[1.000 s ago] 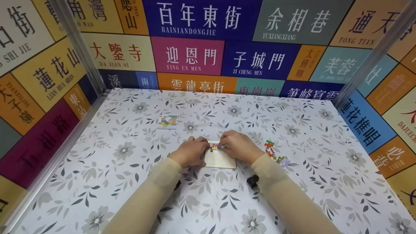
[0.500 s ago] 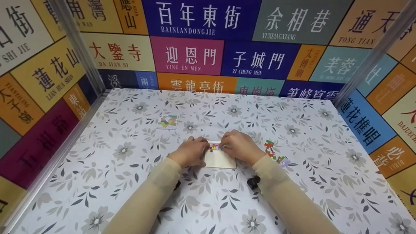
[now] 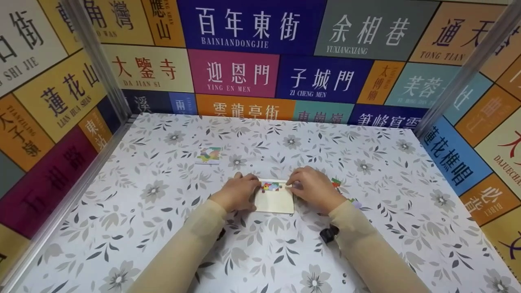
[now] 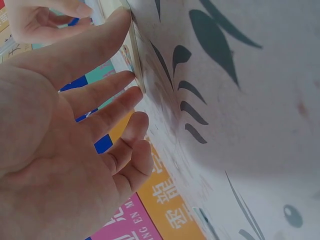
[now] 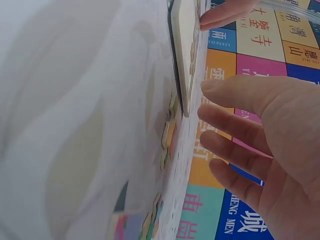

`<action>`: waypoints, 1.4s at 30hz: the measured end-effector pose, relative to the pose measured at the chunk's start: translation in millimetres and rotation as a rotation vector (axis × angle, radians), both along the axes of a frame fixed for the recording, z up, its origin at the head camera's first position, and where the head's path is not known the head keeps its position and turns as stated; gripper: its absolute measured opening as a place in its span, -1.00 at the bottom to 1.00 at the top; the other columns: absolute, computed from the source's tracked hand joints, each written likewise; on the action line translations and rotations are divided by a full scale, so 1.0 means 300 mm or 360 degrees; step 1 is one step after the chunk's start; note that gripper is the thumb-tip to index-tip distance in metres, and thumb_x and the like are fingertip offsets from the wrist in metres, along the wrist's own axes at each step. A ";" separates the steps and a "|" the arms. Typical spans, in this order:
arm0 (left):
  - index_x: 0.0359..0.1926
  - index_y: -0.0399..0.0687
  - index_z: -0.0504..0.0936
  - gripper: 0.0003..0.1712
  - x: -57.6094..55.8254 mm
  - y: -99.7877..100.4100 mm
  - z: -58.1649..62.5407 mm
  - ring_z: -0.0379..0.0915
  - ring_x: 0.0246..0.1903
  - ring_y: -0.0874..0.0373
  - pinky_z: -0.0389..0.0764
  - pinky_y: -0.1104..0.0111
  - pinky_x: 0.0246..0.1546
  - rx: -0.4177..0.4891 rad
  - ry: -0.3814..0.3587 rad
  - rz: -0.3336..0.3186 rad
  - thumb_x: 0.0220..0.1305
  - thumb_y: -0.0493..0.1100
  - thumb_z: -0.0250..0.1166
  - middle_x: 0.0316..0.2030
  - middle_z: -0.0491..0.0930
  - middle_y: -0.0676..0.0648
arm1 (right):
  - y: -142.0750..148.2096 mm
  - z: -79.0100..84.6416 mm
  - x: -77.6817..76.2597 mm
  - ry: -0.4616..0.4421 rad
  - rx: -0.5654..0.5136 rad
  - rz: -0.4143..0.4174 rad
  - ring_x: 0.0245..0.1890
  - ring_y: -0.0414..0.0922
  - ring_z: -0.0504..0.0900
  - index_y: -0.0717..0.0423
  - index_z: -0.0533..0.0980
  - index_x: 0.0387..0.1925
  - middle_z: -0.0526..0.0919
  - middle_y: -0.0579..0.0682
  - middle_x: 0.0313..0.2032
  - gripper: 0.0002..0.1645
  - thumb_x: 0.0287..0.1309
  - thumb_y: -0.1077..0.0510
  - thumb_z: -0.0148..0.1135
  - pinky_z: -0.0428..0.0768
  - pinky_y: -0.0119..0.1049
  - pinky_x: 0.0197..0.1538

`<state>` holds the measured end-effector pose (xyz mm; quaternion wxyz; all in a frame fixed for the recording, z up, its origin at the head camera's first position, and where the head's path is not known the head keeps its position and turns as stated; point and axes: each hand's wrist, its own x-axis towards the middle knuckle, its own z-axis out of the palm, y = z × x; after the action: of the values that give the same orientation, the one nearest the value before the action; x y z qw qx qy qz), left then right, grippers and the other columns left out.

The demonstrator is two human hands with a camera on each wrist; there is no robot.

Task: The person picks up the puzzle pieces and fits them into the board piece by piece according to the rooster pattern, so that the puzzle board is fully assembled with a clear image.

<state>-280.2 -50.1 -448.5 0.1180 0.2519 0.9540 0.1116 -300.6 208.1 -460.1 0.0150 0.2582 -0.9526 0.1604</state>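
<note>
A pale, shallow puzzle board (image 3: 274,202) lies flat on the table between the hands, with a short row of colourful jigsaw pieces (image 3: 271,186) along its far side. My left hand (image 3: 237,192) rests at the board's left side; in the left wrist view its thumb and two extended fingers (image 4: 112,107) touch the board's edge (image 4: 134,47). Over the far right corner is my right hand (image 3: 315,189), its fingers loosely bent. The right wrist view shows nothing between that thumb and the fingers (image 5: 235,150), which are apart from the board (image 5: 184,50).
Loose jigsaw pieces (image 3: 355,203) lie right of the right hand, partly hidden by it. Farther back on the left is a small colourful picture square (image 3: 209,155). Walls with printed signs (image 3: 238,73) enclose the flower-patterned table (image 3: 163,228) at the back and sides.
My right hand has let go of the puzzle piece at the row and moved right, so more of the row shows. My left hand stays at the board's left edge.
</note>
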 end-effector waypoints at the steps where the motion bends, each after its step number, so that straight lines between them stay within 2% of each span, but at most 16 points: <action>1: 0.35 -0.05 0.55 -0.22 0.001 0.000 0.000 0.37 0.21 -0.15 0.47 -0.01 0.25 -0.0008 0.0004 -0.0001 0.12 0.00 0.60 0.40 0.45 -0.09 | 0.008 0.001 0.003 0.0005 0.0003 0.0000 0.06 -0.02 0.65 -0.03 0.79 -0.15 0.74 -0.06 -0.03 -0.84 0.29 0.07 0.42 0.63 -0.01 0.16; 11: 0.35 -0.03 0.55 -0.22 0.000 0.004 -0.006 0.37 0.21 -0.13 0.47 -0.01 0.24 -0.0040 -0.0014 0.0020 0.12 0.00 0.60 0.39 0.46 -0.07 | 0.074 0.013 0.013 -0.0076 -0.0011 -0.0110 0.11 0.00 0.63 -0.02 0.79 -0.13 0.74 -0.05 0.00 -0.82 0.26 0.07 0.45 0.60 0.03 0.21; 21: 0.36 -0.04 0.54 -0.21 0.005 0.015 -0.019 0.36 0.23 -0.12 0.44 0.01 0.30 0.0038 -0.0062 0.0017 0.11 -0.04 0.60 0.39 0.45 -0.07 | 0.156 0.006 0.030 0.0018 -0.0026 -0.0143 0.15 0.04 0.62 0.00 0.79 -0.16 0.71 0.00 0.05 -0.84 0.23 0.13 0.43 0.59 0.07 0.21; 25: 0.37 -0.04 0.54 -0.21 0.003 0.010 -0.013 0.36 0.23 -0.12 0.45 0.02 0.29 0.0017 -0.0050 0.0023 0.12 -0.05 0.59 0.39 0.45 -0.08 | 0.172 0.012 0.031 0.0050 -0.0040 -0.0134 0.17 0.05 0.60 0.02 0.78 -0.14 0.68 0.02 0.08 -0.83 0.23 0.16 0.42 0.59 0.08 0.22; 32: 0.34 -0.11 0.55 -0.20 0.009 0.003 -0.003 0.39 0.15 -0.16 0.52 0.02 0.17 0.0010 0.0037 -0.0033 0.10 -0.05 0.61 0.34 0.48 -0.12 | 0.198 0.026 0.031 0.0041 -0.0046 -0.0156 0.20 0.08 0.59 0.02 0.78 -0.12 0.67 0.04 0.12 -0.82 0.28 0.13 0.40 0.58 0.11 0.22; 42: 0.40 -0.06 0.50 -0.18 0.005 0.011 0.001 0.37 0.23 -0.13 0.46 0.04 0.28 -0.0043 -0.0025 0.0013 0.14 -0.03 0.58 0.39 0.45 -0.09 | 0.245 0.037 0.023 0.0073 -0.0041 -0.0222 0.14 0.09 0.61 0.03 0.77 -0.09 0.68 0.03 0.08 -0.79 0.25 0.15 0.42 0.61 0.10 0.15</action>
<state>-278.8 -46.8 -448.2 0.1285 0.2455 0.9555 0.1013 -293.7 281.7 -449.2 0.0512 0.1947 -0.9655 0.1653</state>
